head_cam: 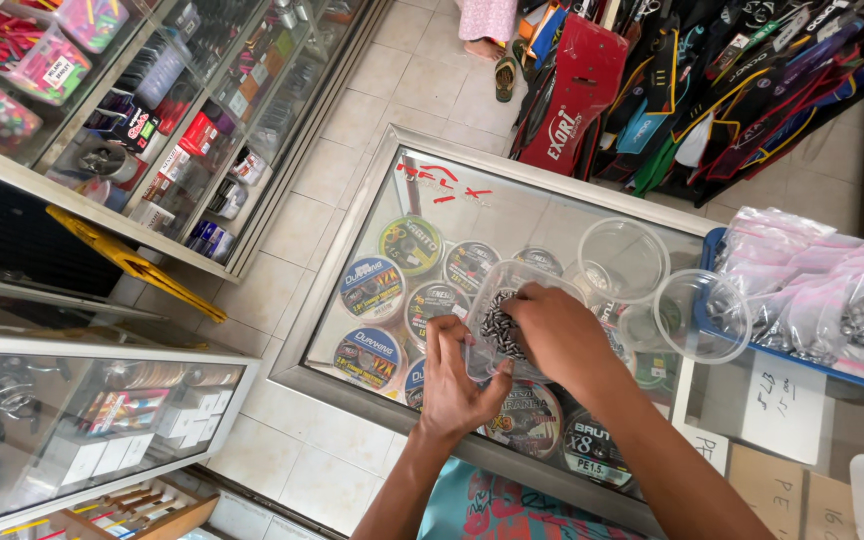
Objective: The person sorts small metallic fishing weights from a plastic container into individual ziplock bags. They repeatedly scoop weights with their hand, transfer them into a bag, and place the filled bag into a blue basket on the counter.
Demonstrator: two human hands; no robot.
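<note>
Your left hand (455, 385) grasped one clear tub (512, 318) of grey weights (499, 333); your right hand (555, 328) pinched inside it, two empty cups (624, 258) just beyond.

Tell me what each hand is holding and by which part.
The left hand grips the clear plastic container of small metal pieces by its near rim. The right hand reaches into it, fingers among the pieces; whether it pinches any cannot be told.
</note>
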